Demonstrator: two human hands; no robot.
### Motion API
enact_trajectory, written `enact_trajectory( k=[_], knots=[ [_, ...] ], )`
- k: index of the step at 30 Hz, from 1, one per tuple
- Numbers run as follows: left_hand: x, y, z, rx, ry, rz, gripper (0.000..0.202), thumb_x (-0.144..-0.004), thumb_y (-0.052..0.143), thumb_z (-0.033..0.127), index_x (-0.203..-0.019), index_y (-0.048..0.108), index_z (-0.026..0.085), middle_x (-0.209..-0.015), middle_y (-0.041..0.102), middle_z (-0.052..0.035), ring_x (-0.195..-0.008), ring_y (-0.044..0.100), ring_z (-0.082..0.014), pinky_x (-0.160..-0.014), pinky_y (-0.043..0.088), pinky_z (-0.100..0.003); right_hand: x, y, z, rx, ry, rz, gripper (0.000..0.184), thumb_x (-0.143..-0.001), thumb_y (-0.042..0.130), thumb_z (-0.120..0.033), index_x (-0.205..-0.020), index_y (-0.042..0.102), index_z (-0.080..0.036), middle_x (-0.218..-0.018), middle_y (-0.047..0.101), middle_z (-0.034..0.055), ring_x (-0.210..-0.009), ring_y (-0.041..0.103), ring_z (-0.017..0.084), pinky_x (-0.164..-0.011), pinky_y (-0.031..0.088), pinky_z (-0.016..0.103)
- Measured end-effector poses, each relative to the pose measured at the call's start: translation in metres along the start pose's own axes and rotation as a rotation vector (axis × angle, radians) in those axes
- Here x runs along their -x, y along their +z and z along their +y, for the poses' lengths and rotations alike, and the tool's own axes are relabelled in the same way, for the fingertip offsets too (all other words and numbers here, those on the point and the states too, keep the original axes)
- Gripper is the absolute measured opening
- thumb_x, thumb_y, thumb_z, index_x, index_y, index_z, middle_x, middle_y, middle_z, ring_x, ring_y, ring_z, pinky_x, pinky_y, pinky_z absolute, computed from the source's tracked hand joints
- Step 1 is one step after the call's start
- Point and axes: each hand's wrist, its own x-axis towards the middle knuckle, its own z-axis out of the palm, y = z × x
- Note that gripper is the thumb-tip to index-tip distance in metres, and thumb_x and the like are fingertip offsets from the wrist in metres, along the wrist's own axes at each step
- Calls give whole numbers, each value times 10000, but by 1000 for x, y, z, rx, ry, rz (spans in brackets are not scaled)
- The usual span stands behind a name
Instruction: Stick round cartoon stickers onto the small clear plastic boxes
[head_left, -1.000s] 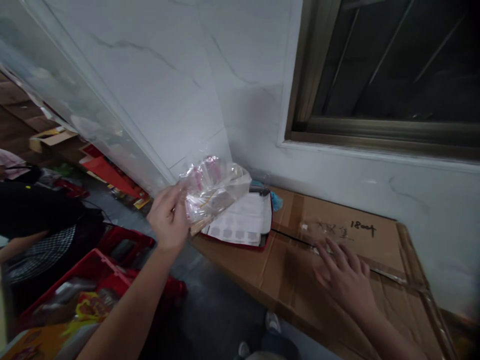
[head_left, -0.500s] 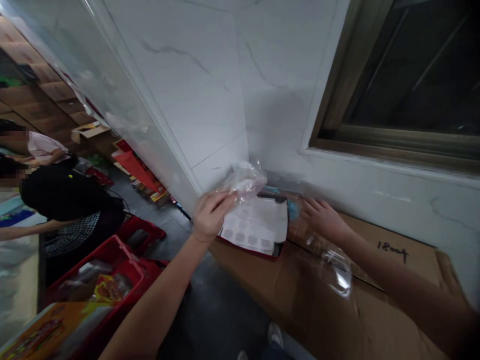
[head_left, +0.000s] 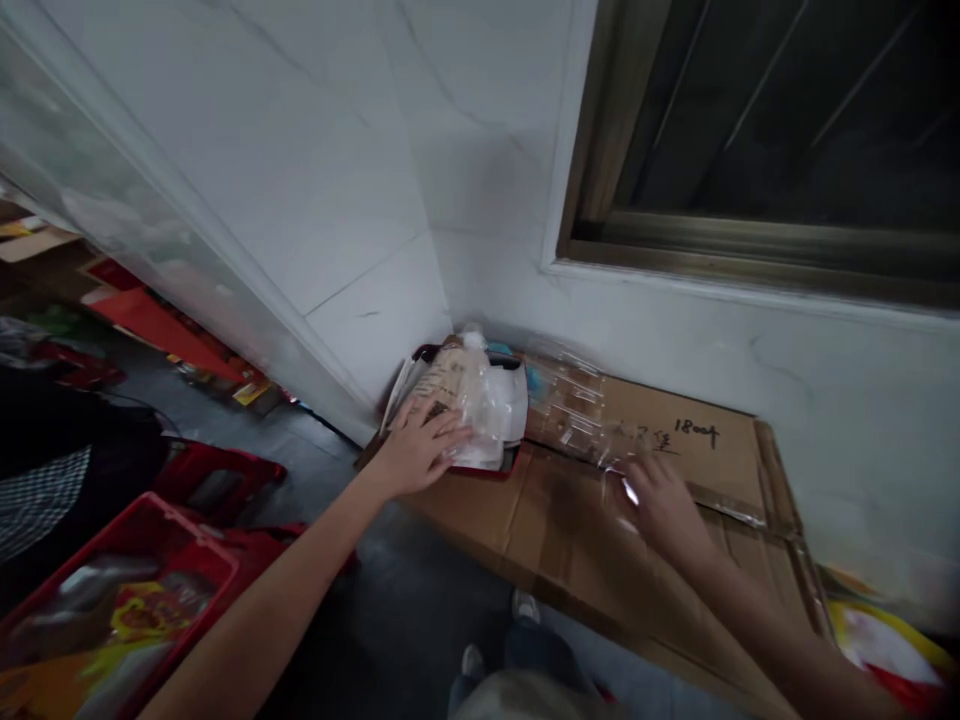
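Note:
My left hand (head_left: 420, 450) lies on a clear plastic bag (head_left: 484, 400) with a brown paper packet (head_left: 446, 375) inside it. The bag rests on an open red-edged case (head_left: 480, 470), hiding most of its contents. A flattened cardboard box (head_left: 660, 540) lies along the wall, with "1800" and more marker writing on it. My right hand (head_left: 664, 505) is over this cardboard, fingers curled at the edge of a clear plastic tray (head_left: 570, 410) that reaches back towards the wall.
A white marble-look wall (head_left: 487, 170) and a dark metal-framed window (head_left: 750, 130) stand behind the cardboard. At lower left are a red crate (head_left: 127, 590) holding packets and a person in black and checked clothes (head_left: 60, 480). A yellow-and-red package (head_left: 885, 650) lies at lower right.
My left hand has brought the plastic bag down onto the case, covering the white sheet. The clear tray now lies further left, near the wall, under my right hand.

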Motion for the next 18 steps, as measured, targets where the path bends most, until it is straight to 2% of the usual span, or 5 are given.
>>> enact_trajectory(
  k=[3, 6, 9, 12, 18],
  knots=[
    [9, 1, 13, -2, -73, -30, 454, -841, 483, 239, -1285, 443, 323, -1346, 459, -42, -1290, 320, -279, -1044, 221, -528, 24, -2, -32, -83, -47, -79, 190, -865, 464, -293, -933, 596, -174, -983, 587, 105, -912, 500, 245, -799, 406, 378],
    [15, 10, 12, -22, -135, 1, 426, -872, 411, 171, -1279, 458, 287, -1354, 449, -61, -1255, 382, -234, -1035, 278, -455, 16, -4, -57, -186, -145, -65, 198, -890, 418, -224, -955, 600, -179, -971, 603, 83, -903, 502, 209, -815, 404, 341],
    [11, 13, 1, -4, -174, 69, 397, -890, 375, 160, -1251, 493, 276, -1297, 507, -51, -1196, 449, -194, -1018, 334, -386, -23, -13, -80, -233, -314, -79, 228, -896, 404, -192, -1030, 587, -166, -984, 612, 81, -920, 504, 185, -858, 391, 307],
    [1, 8, -14, 30, -277, 163, 366, -907, 359, 199, -1234, 508, 269, -1265, 527, -29, -1140, 495, -148, -975, 400, -296, -77, -18, -102, -80, -523, -245, 227, -882, 422, -181, -1033, 589, -152, -964, 613, 103, -919, 515, 204, -807, 409, 310],
    [-8, 1, -28, 55, -268, 179, 358, -911, 357, 228, -1232, 503, 287, -1266, 524, -5, -1122, 514, -127, -943, 444, -260, -144, 11, -134, 19, -796, -382, 170, -833, 478, -158, -888, 638, -172, -956, 613, 118, -901, 538, 231, -677, 415, 313]
  ],
)
